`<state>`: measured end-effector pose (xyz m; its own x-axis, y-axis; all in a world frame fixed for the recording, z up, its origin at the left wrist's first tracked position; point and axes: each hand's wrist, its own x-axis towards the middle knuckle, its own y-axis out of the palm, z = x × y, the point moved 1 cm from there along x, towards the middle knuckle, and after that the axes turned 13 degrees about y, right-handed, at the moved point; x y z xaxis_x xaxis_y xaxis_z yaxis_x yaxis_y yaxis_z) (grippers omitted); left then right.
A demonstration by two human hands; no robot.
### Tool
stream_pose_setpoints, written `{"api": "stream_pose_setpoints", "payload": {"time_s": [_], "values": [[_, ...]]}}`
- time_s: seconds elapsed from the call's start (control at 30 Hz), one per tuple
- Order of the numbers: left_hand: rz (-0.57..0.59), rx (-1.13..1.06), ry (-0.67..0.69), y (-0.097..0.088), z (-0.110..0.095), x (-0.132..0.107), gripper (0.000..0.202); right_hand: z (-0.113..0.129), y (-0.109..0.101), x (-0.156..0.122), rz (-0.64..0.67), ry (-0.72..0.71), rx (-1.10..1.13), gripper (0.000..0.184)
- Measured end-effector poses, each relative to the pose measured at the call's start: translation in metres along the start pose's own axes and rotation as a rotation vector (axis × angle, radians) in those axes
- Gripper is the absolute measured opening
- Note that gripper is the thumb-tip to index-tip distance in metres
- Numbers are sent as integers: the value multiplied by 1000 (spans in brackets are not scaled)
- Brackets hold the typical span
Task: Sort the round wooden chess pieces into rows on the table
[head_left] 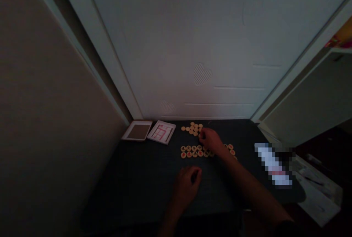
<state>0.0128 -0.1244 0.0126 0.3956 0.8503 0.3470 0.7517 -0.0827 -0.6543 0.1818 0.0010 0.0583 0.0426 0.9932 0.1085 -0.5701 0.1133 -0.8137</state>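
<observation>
Round wooden game discs lie on a dark table (143, 178). A loose cluster of discs (192, 128) sits at the far edge, and two tidy rows of discs (192, 151) with red and dark marks lie nearer me. My right hand (211, 140) reaches over the rows to the near side of the cluster, fingers curled down on a disc that I cannot make out clearly. My left hand (187, 182) rests on the table in front of the rows, fingers curled in, and whether it holds anything is hidden.
A shallow box tray (137, 131) and a lid printed with red lines (161, 132) lie at the far left of the table. A blurred-out object (273, 164) lies at the right. A wall stands on the left, a pale door panel behind.
</observation>
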Motion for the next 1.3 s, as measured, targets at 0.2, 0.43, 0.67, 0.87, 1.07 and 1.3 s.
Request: {"api": "stream_pose_setpoints", "payload": {"time_s": [0.2,0.43,0.67,0.87,1.07,1.3], "values": [[-1,-5,7,2,3,-1,17,-9,-7,-45,36,-107,67,21],[-1,-39,1,5,7,-1,16,-23,9,-131,36,-161,352,25],[25,-65,21,2,5,-3,20,-30,32,-156,-15,-27,483,22],[41,-83,6,1,5,-2,20,-33,30,-158,32,10,513,23],[31,-81,-28,4,7,-2,15,-33,27,-162,54,30,516,20],[40,-115,-63,4,8,-3,18,-32,27,-159,7,-36,507,19]]}}
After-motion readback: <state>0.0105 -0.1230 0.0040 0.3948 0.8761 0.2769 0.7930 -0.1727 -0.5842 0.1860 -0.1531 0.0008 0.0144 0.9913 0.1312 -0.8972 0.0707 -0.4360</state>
